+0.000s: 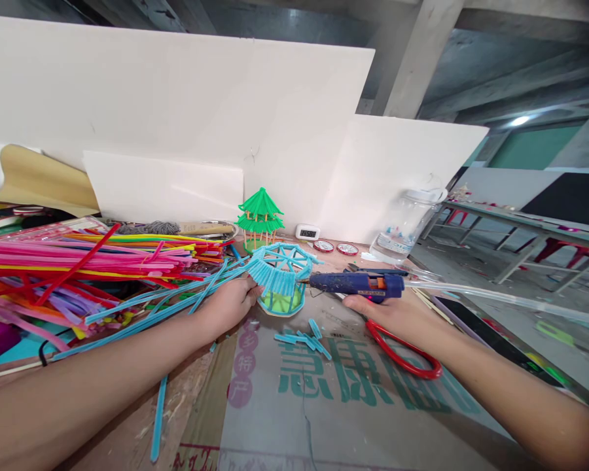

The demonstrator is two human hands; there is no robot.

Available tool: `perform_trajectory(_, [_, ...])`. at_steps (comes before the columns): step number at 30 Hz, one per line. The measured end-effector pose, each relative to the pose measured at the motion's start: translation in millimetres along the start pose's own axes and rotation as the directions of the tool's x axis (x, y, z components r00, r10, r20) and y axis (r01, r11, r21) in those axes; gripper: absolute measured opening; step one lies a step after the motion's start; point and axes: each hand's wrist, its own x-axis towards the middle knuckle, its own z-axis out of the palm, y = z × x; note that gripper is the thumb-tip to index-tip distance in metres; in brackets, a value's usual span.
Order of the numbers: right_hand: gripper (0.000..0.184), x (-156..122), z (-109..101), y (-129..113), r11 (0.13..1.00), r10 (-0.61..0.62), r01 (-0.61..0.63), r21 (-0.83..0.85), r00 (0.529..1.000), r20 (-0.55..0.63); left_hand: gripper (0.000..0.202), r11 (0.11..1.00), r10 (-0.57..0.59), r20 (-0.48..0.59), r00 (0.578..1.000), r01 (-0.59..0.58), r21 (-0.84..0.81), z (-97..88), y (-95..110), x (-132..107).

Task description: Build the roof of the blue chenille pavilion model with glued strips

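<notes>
My left hand (pixel 230 302) is closed at the left side of a small blue pavilion model (pixel 279 278), its fingers pinching near the lower edge of the roof. The model has a blue pipe-cleaner roof frame, partly covered in strips, over a green base. In my right hand (pixel 390 311) is a blue hot glue gun (pixel 348 283), its nozzle pointing left at the roof's right edge. A clear glue stick (pixel 451 292) runs out of its back. Red-handled scissors (pixel 407 356) lie beneath my right hand. Cut blue pipe-cleaner pieces (pixel 304 340) rest on the cardboard (pixel 265 425).
Bundles of colourful pipe cleaners (pixel 78 261) fill the left side. Behind the model stand a green pavilion (pixel 260 216), a small digital clock (pixel 307 231) and a clear plastic jug (pixel 405 226). White boards (pixel 177 98) close off the back.
</notes>
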Motion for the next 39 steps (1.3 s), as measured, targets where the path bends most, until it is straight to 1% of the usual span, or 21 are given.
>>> perform_trajectory(3, [0.038, 0.0, 0.7, -0.6, 0.999, -0.024, 0.024, 0.029, 1.000, -0.006, 0.027, 1.000, 0.010, -0.006, 1.000, -0.010, -0.013, 0.9, -0.9, 0.5])
perform_trajectory(6, [0.036, -0.1, 1.6, 3.7, 0.999, -0.037, 0.037, 0.010, 0.999, -0.006, 0.027, 1.000, 0.011, -0.006, 1.000, -0.011, -0.029, 0.5, -0.8, 0.8])
perform_trajectory(12, [0.034, 0.4, 0.9, 5.5, 1.000, -0.019, 0.019, -0.002, 1.000, -0.001, 0.027, 1.000, 0.011, -0.009, 1.000, -0.011, -0.026, -1.1, 0.2, 0.5])
perform_trajectory(18, [0.037, 0.2, 1.4, 1.7, 0.997, 0.022, -0.020, 0.077, 1.000, -0.021, 0.027, 1.000, 0.000, 0.001, 1.000, 0.000, -0.018, -1.6, 0.8, -0.1])
perform_trajectory(25, [0.038, -1.9, 2.9, 1.8, 0.999, 0.040, -0.039, 0.007, 0.999, -0.033, 0.028, 1.000, -0.019, 0.020, 1.000, 0.019, 0.006, -3.1, 2.5, -0.5])
perform_trajectory(29, [0.039, -0.7, 4.0, 6.4, 0.999, -0.020, 0.021, 0.032, 0.999, -0.035, 0.029, 1.000, -0.011, 0.012, 1.000, 0.011, 0.006, -1.8, 1.1, -0.1])
perform_trajectory(32, [0.039, 0.8, 3.8, 8.5, 0.999, -0.051, 0.051, 0.017, 0.998, -0.039, 0.029, 1.000, -0.003, 0.008, 1.000, 0.003, 0.002, -1.2, 0.3, 0.1])
perform_trajectory(39, [0.031, 0.1, -1.3, 0.8, 0.998, 0.061, -0.061, 0.011, 0.998, -0.033, 0.028, 1.000, -0.006, 0.002, 1.000, 0.006, -0.021, -1.4, 0.7, -0.3])
